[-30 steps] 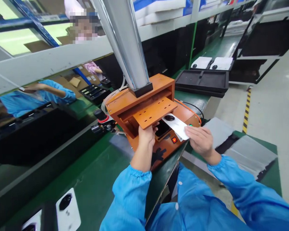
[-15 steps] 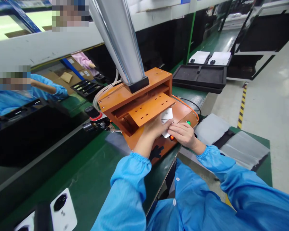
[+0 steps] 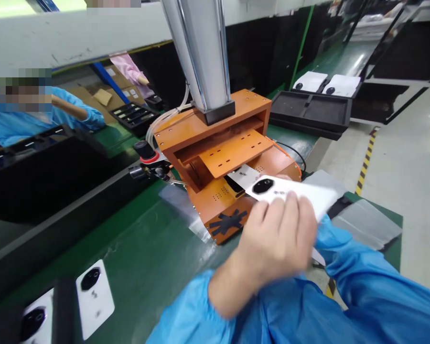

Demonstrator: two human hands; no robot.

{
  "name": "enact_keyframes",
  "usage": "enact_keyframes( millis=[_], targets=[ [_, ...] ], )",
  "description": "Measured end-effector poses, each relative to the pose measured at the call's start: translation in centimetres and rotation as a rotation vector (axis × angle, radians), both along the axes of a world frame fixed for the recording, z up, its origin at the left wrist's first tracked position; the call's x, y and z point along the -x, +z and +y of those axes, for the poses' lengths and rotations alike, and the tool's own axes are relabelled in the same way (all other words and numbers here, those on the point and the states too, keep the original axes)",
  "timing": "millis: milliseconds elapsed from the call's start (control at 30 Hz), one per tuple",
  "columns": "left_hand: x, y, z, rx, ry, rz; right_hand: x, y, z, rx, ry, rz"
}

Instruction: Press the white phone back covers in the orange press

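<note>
My left hand [image 3: 277, 234], fingers bent and slightly blurred, grips a white phone back cover [image 3: 301, 188] by its near edge. A round black camera area marks the cover's left end. Held above the bench, the cover is in front of an orange pneumatic press [image 3: 249, 105]. My right hand [image 3: 284, 177] is mostly hidden behind this cover; only bits of fingers show. Close to those fingers, another white panel [image 3: 244, 176] lies partly under the press's raised orange plate [image 3: 236, 153], over a black recess. Whether my right hand holds that panel is hidden.
Two white back covers [image 3: 95, 298] lie at the lower left beside a dark strip. Black trays [image 3: 310, 112] stand behind the press, with two white covers beyond. Translucent sheets [image 3: 367, 224] lie at right. A black regulator knob [image 3: 145, 149] juts from the press. Co-workers sit across the bench.
My left hand has come back from the press toward me, now with a white back cover in it. My right hand has become mostly hidden. The view has shifted slightly.
</note>
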State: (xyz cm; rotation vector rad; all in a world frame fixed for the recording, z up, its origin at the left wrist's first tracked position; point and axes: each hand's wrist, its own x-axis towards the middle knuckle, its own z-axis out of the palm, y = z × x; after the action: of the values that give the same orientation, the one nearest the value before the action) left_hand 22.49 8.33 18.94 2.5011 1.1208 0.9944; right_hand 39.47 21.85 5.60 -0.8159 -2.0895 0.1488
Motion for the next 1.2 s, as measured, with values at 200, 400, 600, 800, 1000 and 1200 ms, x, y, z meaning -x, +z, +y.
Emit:
enact_keyframes(
  millis=[200, 400, 600, 800, 1000, 1200],
  targets=[
    [3.6, -3.1, -9.8, -0.163, 0.113, -0.062, 2.8, 2.4, 2.9, -0.305, 0.091, -0.262],
    [4.3, -10.1, -10.9, 0.068, 0.210, -0.219, 3.2, 3.5, 2.8, -0.280, 0.050, -0.390],
    [5.1, -11.5, -11.0, 0.104, 0.304, -0.226, 3.0, 3.8, 3.1, -0.197, 0.087, -0.437],
    [5.5, -11.7, -9.0, 0.088, 0.334, -0.094, 3.6, 6.2, 2.2, -0.017, 0.164, -0.500],
    [5.5, -13.0, -7.2, -0.023, 0.401, 0.145, 1.8, 2.4, -2.0, -0.071, -0.082, -0.183],
    [5.6, -14.5, -6.0, -0.118, 0.443, 0.219, -3.5, -4.7, -5.6, -0.045, -0.622, 0.118]
  ],
)
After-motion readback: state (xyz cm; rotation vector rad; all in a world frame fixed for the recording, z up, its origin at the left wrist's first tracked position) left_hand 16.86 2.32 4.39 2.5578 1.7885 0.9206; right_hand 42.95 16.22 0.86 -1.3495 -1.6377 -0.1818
